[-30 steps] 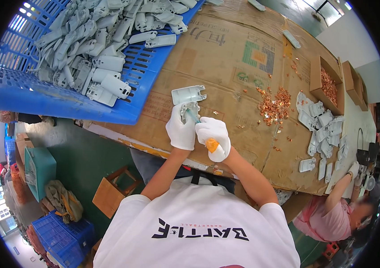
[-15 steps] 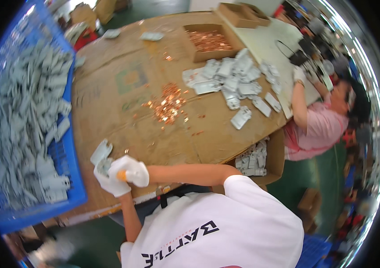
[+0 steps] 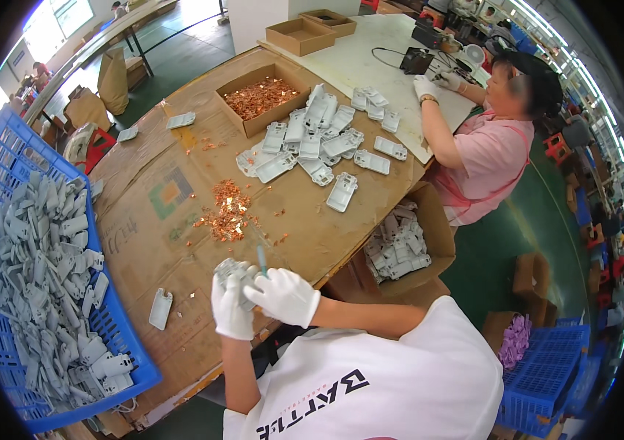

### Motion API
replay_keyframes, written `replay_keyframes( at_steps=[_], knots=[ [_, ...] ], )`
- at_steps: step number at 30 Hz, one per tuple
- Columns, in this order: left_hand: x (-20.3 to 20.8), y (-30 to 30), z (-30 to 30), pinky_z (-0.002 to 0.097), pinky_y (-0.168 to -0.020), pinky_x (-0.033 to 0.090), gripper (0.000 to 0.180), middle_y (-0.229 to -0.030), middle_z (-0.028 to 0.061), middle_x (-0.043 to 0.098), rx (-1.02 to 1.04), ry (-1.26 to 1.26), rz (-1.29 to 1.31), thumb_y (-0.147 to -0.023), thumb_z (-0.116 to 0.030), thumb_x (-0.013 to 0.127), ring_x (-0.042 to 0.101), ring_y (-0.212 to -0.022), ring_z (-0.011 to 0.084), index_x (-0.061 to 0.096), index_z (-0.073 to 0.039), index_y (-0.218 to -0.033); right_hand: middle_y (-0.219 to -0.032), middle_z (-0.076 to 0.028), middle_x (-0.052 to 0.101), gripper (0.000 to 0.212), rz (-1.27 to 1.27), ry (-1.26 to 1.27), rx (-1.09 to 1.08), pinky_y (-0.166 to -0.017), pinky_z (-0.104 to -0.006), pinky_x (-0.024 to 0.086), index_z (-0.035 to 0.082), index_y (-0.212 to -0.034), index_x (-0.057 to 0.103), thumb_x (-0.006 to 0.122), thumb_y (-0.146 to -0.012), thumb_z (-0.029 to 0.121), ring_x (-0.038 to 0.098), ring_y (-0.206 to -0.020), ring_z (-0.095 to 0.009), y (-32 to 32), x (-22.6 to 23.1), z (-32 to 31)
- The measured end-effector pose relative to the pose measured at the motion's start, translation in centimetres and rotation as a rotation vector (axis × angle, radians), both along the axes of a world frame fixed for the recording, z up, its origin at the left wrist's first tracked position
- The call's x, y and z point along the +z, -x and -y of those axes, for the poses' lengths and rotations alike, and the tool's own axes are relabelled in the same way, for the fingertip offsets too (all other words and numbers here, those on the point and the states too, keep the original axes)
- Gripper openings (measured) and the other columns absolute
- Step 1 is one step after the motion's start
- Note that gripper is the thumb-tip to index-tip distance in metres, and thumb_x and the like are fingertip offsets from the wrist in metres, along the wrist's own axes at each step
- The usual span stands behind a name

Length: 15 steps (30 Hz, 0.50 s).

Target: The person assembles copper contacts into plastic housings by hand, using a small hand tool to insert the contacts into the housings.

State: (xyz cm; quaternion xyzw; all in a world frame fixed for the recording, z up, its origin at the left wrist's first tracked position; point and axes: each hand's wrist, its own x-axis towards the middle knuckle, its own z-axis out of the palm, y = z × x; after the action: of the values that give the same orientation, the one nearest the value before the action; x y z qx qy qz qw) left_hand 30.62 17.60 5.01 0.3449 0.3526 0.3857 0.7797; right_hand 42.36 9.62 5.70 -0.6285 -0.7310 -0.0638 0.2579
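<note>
Both my hands wear white gloves and meet near the table's front edge. My left hand is closed around a pale grey plastic housing. Against its right side, my right hand grips a thin, grey-green stick-like tool, which points away from me; its kind is unclear. My fingers partly cover the housing. Just beyond lies a loose pile of small copper-coloured metal pieces. Left of my hands, a single grey housing rests on the cardboard-covered table.
A blue crate heaped with grey housings stands at left. Farther back are a cardboard box of copper pieces and a stack of housings. Another carton holds housings beside the right edge. A co-worker sits at far right.
The view has shifted, with the table contents appearing farther left. My hands have moved away from the lone housing at left, and the thin tool now shows above my right hand.
</note>
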Motion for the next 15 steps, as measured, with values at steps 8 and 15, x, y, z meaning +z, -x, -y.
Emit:
replay_keyframes(
  at_steps=[8,15],
  knots=[
    [0.4,-1.9,1.2,0.0412,-0.101,0.045,0.05,-0.131,0.0203,0.053,-0.2,0.03,0.021,-0.101,-0.025,0.046,0.056,-0.117,0.0297,0.035,0.001,-0.141,-0.073,-0.005,0.045,0.016,0.185,-0.239,-0.297,-0.054,-0.037,0.04,0.011,-0.083,0.048,0.061,-0.073,0.014,0.049,-0.065,-0.023,-6.3,0.2,0.8],
    [-1.2,6.1,3.3,0.0387,-0.094,0.049,0.049,-0.124,0.0218,0.058,-0.224,-0.039,-0.107,-0.099,-0.025,0.047,0.061,-0.109,0.0292,0.04,0.005,-0.137,-0.071,-0.005,0.055,0.019,0.48,-0.155,-0.782,-0.052,-0.0384,0.048,0.013,-0.084,0.054,0.064,-0.082,0.029,0.061,-0.065,-0.024,-20.7,1.9,-4.7]
  ],
)
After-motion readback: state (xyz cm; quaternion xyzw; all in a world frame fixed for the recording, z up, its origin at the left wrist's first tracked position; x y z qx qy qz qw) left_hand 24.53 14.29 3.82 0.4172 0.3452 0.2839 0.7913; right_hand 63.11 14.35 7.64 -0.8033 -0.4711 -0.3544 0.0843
